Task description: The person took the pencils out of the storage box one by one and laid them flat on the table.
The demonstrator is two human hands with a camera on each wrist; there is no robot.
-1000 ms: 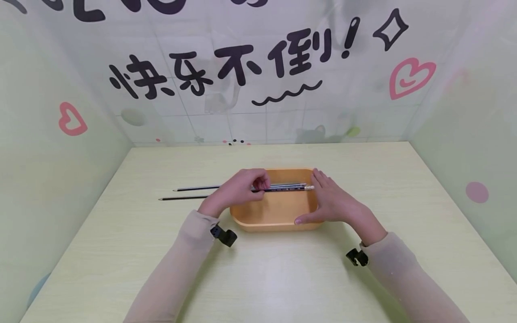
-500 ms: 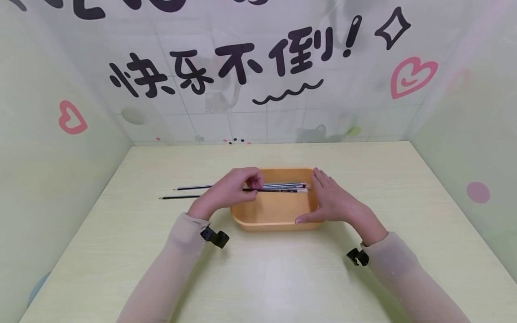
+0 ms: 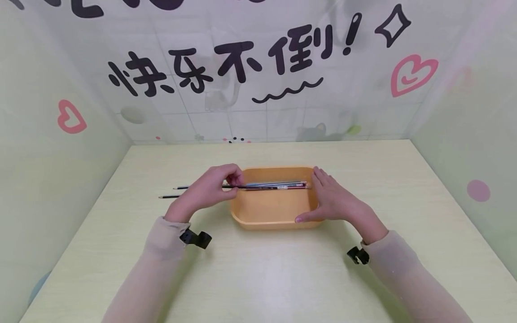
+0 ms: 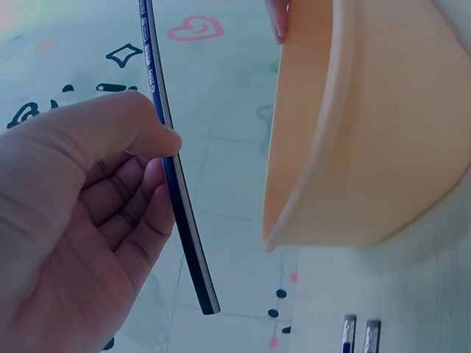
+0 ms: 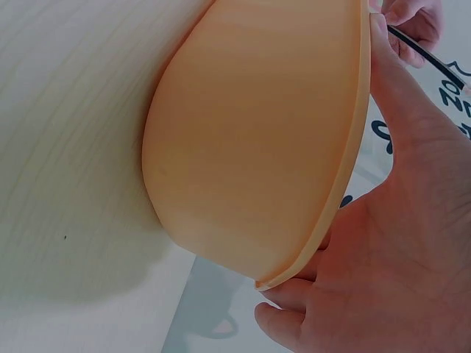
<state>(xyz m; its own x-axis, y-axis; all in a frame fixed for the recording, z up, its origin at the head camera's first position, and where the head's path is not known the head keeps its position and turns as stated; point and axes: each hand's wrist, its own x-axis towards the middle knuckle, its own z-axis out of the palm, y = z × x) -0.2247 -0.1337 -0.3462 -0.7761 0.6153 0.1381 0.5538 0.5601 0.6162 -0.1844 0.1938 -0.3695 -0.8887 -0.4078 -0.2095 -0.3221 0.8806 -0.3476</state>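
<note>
At head-view centre, your left hand (image 3: pixel 208 187) pinches a pencil (image 4: pixel 188 224) with fingers, its long axis going left to right; your right hand (image 3: pixel 333 197) touches the box (image 3: pixel 274 211), thumb spread.

From above and behind the gripping left hand (image 3: pixel 210 186), the head view is looking forward and down; the left-wrist view is facing that grip closely; right of it, the right-wrist view is closely facing the tray (image 5: pixel 250 147); all are sharing both.

The left hand (image 3: pixel 212 185) is hiding parts of two pencils (image 3: pixel 168 196) beyond the tray's (image 3: pixel 274 225) left edge; the right hand (image 3: pixel 333 197) is covering much of the right edge.
</note>
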